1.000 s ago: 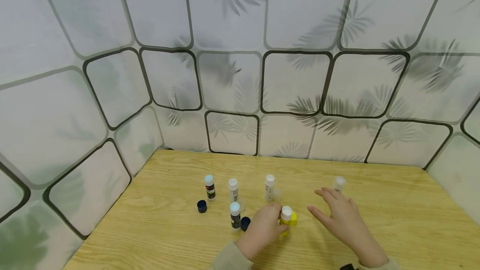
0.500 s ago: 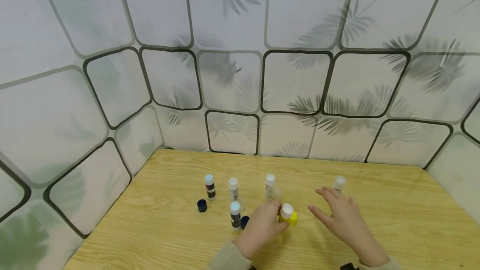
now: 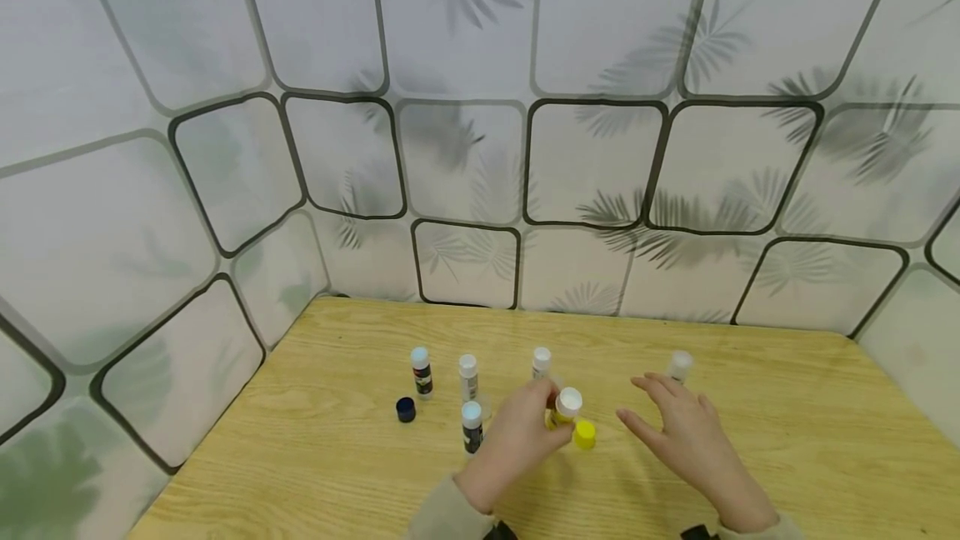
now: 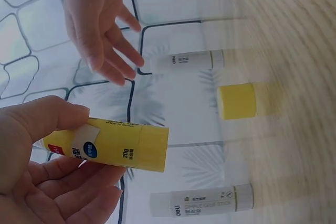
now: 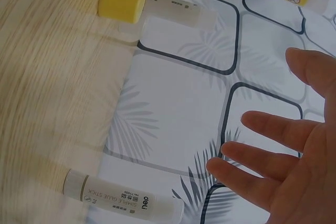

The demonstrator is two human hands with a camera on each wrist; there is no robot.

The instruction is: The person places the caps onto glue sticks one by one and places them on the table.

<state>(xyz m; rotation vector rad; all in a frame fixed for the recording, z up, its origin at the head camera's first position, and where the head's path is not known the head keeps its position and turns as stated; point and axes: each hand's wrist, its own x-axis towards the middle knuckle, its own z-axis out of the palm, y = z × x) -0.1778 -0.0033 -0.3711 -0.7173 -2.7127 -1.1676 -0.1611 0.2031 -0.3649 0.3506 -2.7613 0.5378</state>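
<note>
My left hand (image 3: 517,440) grips a yellow glue stick (image 4: 118,145) between thumb and fingers, raised off the table and tilted. Its white end (image 3: 569,401) faces up towards the head camera. Just right of that hand, the loose yellow cap (image 3: 585,435) stands on the table. My right hand (image 3: 686,440) hovers with fingers spread and nothing in them, as the right wrist view also shows. Behind its fingertips in the head view, a white glue stick (image 3: 680,363) stands upright. Another white glue stick (image 4: 202,201) stands beyond the left hand, partly covered by it in the head view.
Left of the hands stand a white glue stick (image 3: 468,377) and two black-labelled glue sticks with pale tops, one farther back (image 3: 422,373) and one nearer (image 3: 472,427). A dark blue cap (image 3: 406,410) lies by them on the wooden table (image 3: 315,457). Patterned curtains enclose the back and sides.
My left hand has lifted the yellow glue stick from the table, slightly away and to the left of the yellow cap. The dark cap beside that hand is now covered. The right hand stays put.
</note>
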